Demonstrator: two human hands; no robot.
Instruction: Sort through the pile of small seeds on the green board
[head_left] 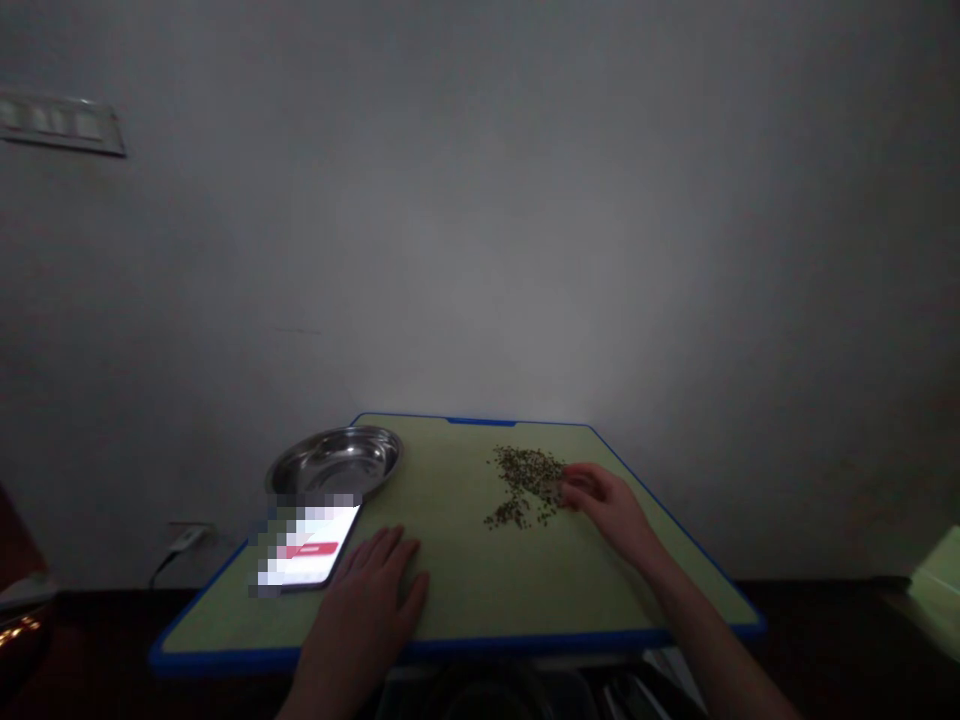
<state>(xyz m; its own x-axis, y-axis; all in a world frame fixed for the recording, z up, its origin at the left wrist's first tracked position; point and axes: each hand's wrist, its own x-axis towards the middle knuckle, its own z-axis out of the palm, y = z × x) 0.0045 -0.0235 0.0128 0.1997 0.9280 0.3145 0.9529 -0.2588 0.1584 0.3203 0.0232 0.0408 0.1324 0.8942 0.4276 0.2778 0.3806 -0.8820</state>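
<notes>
Small dark seeds or grains lie in a loose patch on the pale green tabletop, with a thinner scatter toward the near side. At the right edge of this patch is my right hand, fingers curled and thumb drawn in close to them. Whatever the fingertips hold, if anything, is too small to make out. My left hand rests palm down on the tabletop with its fingers stretched out, right beside a phone with a lit screen. Behind the phone stands a shallow steel bowl.
A blue rim runs round the table. The grey wall rises behind it, with a switch panel at upper left. A plug with a cable is low on the left wall. Dim items show beneath the table's front edge.
</notes>
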